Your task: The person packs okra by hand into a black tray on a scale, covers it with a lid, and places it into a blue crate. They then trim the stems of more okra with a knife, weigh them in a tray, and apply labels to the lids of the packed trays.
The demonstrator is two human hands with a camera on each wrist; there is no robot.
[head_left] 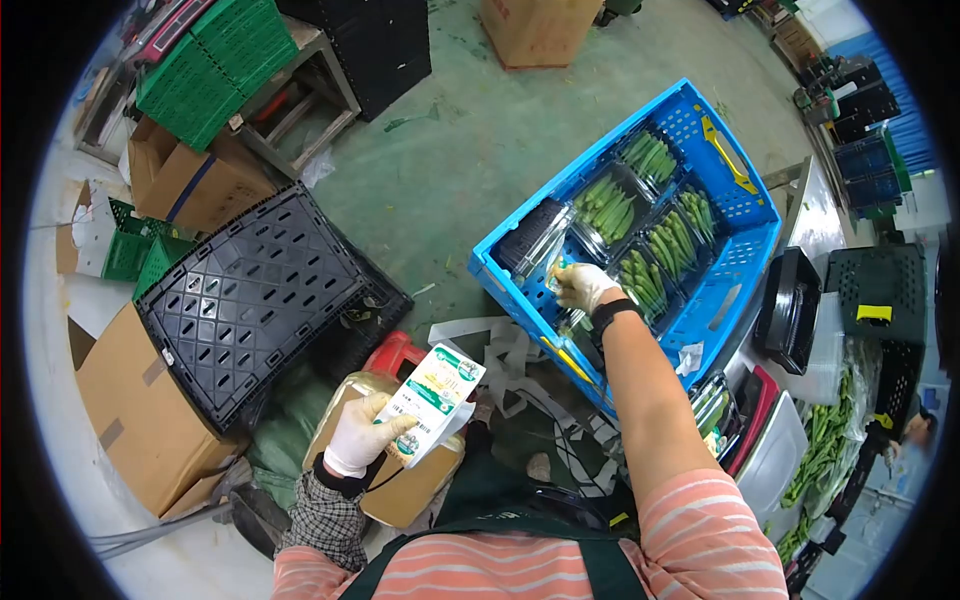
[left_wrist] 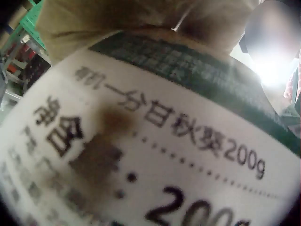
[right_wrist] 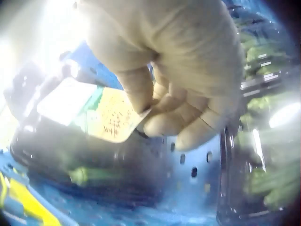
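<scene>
In the head view my gloved left hand (head_left: 360,435) grips a sheaf of white and green printed labels (head_left: 440,395). The left wrist view is filled by the label print (left_wrist: 188,127), which includes "200g". My gloved right hand (head_left: 585,287) is over the near left part of a blue crate (head_left: 742,240). Between its thumb and fingertips it pinches one label (right_wrist: 113,117), white, green and yellow. Inside the crate sit several clear-lidded black trays of okra (head_left: 605,208). A tray (right_wrist: 84,160) with a green pod end showing lies below the pinched label.
A black slatted crate (head_left: 265,300) stands at left on a cardboard box (head_left: 140,410). To the right are a black empty tray (head_left: 788,310) and loose okra (head_left: 825,450) in plastic. White straps (head_left: 500,360) hang between my hands. Green crates (head_left: 215,75) are stacked at the back left.
</scene>
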